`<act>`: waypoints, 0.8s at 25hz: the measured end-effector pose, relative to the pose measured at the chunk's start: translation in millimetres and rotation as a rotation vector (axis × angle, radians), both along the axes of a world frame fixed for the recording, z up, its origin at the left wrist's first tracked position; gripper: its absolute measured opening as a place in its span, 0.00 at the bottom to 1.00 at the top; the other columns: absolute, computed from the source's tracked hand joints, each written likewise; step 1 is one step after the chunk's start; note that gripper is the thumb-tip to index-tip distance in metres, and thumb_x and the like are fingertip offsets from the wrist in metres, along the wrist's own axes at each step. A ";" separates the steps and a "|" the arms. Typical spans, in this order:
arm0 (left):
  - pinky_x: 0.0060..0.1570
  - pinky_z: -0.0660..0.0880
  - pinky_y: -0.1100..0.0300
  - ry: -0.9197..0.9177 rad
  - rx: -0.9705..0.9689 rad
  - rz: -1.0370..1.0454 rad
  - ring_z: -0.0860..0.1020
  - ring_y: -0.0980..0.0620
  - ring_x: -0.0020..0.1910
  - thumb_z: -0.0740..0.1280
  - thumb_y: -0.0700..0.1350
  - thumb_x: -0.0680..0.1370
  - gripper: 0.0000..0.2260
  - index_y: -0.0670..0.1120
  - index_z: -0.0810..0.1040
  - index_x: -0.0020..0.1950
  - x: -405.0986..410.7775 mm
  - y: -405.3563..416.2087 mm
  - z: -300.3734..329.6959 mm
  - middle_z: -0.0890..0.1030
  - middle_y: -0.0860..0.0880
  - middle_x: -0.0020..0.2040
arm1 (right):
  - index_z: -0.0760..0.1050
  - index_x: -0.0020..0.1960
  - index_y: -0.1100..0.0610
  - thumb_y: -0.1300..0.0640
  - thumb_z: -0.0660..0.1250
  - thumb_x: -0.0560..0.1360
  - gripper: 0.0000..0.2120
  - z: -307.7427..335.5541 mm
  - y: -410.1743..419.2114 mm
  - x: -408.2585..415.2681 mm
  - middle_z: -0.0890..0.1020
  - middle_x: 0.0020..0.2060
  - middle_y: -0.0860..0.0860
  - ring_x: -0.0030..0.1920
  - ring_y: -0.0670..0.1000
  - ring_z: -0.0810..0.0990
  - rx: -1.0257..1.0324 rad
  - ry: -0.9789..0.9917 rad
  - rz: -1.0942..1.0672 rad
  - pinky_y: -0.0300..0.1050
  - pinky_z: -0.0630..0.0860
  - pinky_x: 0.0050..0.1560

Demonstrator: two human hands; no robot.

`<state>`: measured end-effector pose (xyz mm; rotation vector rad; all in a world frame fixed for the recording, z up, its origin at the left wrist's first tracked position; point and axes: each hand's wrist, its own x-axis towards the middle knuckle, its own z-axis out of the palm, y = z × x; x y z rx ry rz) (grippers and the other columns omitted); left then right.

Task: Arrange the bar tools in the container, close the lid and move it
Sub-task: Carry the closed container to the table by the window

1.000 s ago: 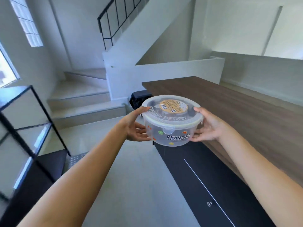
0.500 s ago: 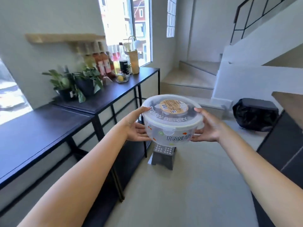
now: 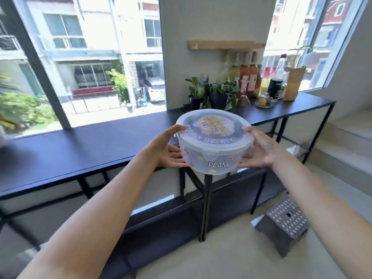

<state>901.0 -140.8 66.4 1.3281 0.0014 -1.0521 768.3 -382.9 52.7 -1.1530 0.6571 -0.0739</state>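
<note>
A round, translucent plastic container (image 3: 213,158) is held in the air between two outstretched arms, above the near edge of a long black bench (image 3: 80,154). Its side reads "PEANUTS" amid coloured dots. The closed lid (image 3: 214,130) shows "BERRY" and a tan round label, its print too small to read. The left hand (image 3: 167,149) and right hand (image 3: 259,151) grasp opposite sides, thumbs on the lid's rim

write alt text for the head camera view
Two bare hands, left hand and right hand, hold a round translucent container with its lid on, in the air before a long black console table under a window. Potted plants and bottles stand farther along it.
</note>
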 end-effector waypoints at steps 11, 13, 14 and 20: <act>0.53 0.77 0.39 -0.032 -0.015 0.506 0.79 0.37 0.54 0.80 0.52 0.55 0.45 0.34 0.64 0.64 65.8 144.3 17.3 0.76 0.36 0.58 | 0.66 0.67 0.56 0.49 0.75 0.60 0.39 26.8 123.6 178.4 0.73 0.57 0.63 0.51 0.64 0.79 0.091 0.018 0.393 0.62 0.80 0.37; 0.55 0.76 0.38 -0.028 0.000 0.537 0.79 0.36 0.54 0.79 0.54 0.57 0.44 0.34 0.64 0.63 84.8 162.3 16.9 0.76 0.35 0.58 | 0.67 0.66 0.55 0.49 0.75 0.60 0.38 28.0 143.3 205.1 0.73 0.58 0.63 0.51 0.64 0.78 0.120 0.035 0.421 0.63 0.80 0.36; 0.54 0.77 0.39 -0.024 0.007 0.547 0.79 0.36 0.54 0.79 0.54 0.58 0.43 0.34 0.65 0.63 94.8 168.9 16.5 0.76 0.35 0.57 | 0.67 0.65 0.55 0.50 0.76 0.60 0.37 27.9 150.8 217.3 0.73 0.57 0.63 0.50 0.64 0.78 0.133 0.048 0.427 0.63 0.79 0.36; 0.49 0.77 0.39 -0.023 0.043 0.594 0.78 0.36 0.53 0.76 0.56 0.61 0.40 0.36 0.67 0.63 174.6 195.5 10.1 0.75 0.36 0.57 | 0.64 0.67 0.59 0.49 0.73 0.66 0.34 22.9 187.0 298.9 0.72 0.57 0.65 0.53 0.67 0.77 0.164 0.089 0.449 0.68 0.75 0.49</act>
